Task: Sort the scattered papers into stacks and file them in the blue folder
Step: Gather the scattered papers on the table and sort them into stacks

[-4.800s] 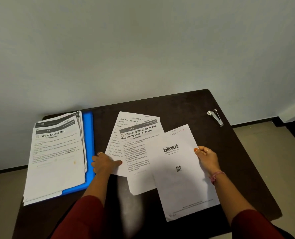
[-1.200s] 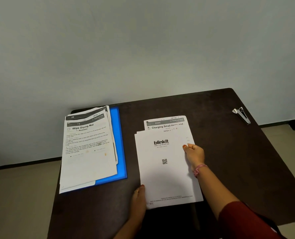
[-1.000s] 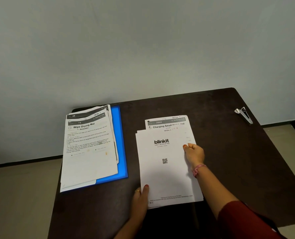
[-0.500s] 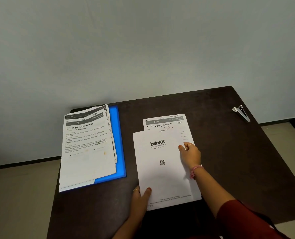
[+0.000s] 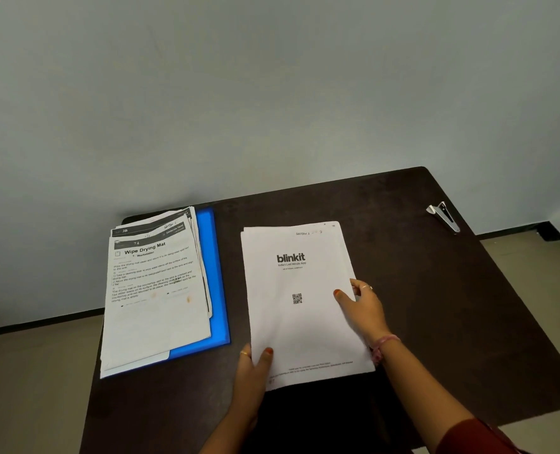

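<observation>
Both hands hold the same stack of papers [image 5: 299, 306]: the left hand [image 5: 254, 371] pinches its near left corner, thumb on top and fingers underneath, while the right hand [image 5: 362, 308] grips its right edge about halfway along, thumb laid on the top sheet and fingers curled round the edge. This stack lies flat on the table [image 5: 435, 306], just right of the blue folder [image 5: 214, 276], which carries a second stack [image 5: 155, 290] on top of it. Loose sheets like these are likely light, limp and slippery against each other, so a firm pinch at opposite edges should keep them squared; a one-handed lift would probably let them sag and fan. Both forearms reach in from the near edge of the table, wrists low. A stapler [image 5: 444, 216] lies well right of the folder.
</observation>
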`<state>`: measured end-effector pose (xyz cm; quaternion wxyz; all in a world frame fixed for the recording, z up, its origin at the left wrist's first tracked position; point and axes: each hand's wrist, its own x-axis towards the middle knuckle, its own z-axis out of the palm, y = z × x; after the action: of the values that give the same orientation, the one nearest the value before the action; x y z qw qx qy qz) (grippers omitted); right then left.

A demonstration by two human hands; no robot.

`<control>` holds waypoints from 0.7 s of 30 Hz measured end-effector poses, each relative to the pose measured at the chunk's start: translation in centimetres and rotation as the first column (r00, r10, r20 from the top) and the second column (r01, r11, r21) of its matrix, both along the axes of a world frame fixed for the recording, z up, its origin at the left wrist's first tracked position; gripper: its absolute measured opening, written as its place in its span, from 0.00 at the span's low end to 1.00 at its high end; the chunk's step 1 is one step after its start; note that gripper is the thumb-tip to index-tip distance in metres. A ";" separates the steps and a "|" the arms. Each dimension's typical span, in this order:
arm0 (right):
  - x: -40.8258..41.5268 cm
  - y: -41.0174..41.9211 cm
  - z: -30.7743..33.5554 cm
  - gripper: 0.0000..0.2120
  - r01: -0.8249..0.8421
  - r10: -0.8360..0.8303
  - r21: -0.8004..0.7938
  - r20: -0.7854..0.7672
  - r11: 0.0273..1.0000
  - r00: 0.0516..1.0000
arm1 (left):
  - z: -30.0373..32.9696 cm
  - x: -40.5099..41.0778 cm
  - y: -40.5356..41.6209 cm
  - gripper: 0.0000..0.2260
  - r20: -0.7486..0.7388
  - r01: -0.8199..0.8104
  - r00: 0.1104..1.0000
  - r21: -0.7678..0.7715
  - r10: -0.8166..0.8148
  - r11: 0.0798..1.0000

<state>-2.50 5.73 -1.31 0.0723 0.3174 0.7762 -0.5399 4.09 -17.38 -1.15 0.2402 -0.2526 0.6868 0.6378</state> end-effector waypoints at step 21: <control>-4.1 3.1 0.7 0.30 -0.116 0.071 0.252 0.180 0.961 0.981 | 0.5 -8.1 4.4 0.31 0.021 0.159 0.983 -0.589 -0.181 0.792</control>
<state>-6.62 8.85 -0.61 0.1210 0.3318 0.8459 -0.3998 -4.03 -12.98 -0.62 0.1940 -0.2403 0.8745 0.3741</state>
